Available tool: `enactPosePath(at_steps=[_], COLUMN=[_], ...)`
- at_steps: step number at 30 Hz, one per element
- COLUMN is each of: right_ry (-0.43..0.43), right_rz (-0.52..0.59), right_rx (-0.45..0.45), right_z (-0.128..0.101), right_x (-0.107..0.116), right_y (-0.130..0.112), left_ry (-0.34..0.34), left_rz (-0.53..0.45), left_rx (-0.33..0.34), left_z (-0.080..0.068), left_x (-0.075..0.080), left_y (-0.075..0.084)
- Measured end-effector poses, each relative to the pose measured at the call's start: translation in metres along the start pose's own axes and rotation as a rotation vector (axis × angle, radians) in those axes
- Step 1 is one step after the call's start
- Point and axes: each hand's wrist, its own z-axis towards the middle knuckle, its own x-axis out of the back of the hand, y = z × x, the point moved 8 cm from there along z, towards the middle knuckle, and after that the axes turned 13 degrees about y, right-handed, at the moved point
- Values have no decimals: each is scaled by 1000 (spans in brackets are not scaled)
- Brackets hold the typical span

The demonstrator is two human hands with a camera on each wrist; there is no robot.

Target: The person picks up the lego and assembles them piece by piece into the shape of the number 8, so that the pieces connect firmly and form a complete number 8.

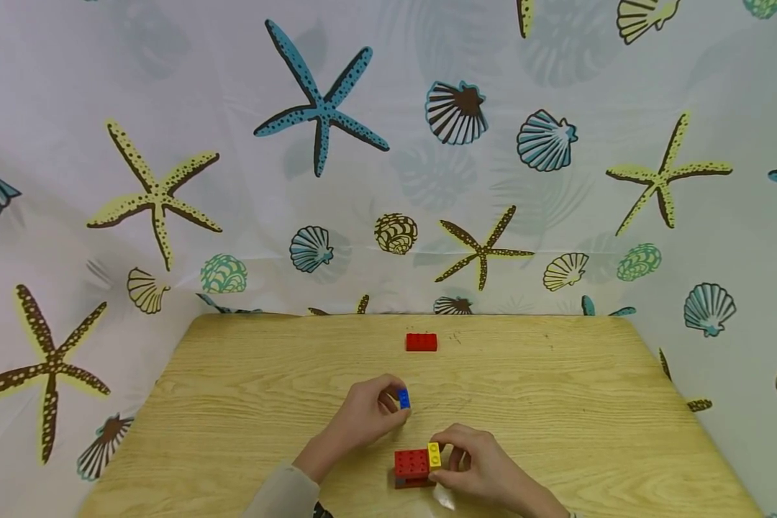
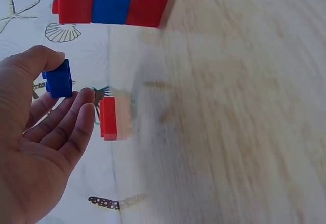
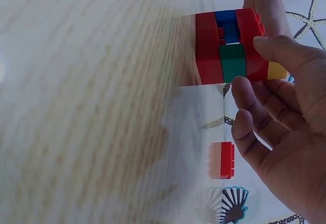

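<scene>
One blue brick (image 1: pixel 403 398) sits pinched in the left hand (image 1: pixel 367 413).

White cloth (image 1: pixel 362 194), starfish and shell print, behind wood-grain table (image 1: pixel 265 374).

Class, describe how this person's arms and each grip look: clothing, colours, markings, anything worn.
The left grip and right grip are bare, five-fingered hands; no gloves or rings show. The left sleeve is plain, pale greyish-beige and long, ending near the wrist. Beside its cuff peeks a small black object, too cropped to identify. On the right, too little clothing shows to describe.
</scene>
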Motion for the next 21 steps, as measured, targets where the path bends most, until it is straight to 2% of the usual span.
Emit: enactPosePath(at_steps=[7,13,21], right_ry=[10,6,9], right_rz=[1,-2,-14], right_rx=[25,27,29], right_z=[0,0,0], right_x=[0,0,1], right_y=[-2,-1,-2], left_ry=[6,-14,-75], left_rz=[-40,-55,-96], left_rx=[-51,-44,-49], left_z=[-10,-18,-33], left_x=[7,9,10], left_y=[13,20,30])
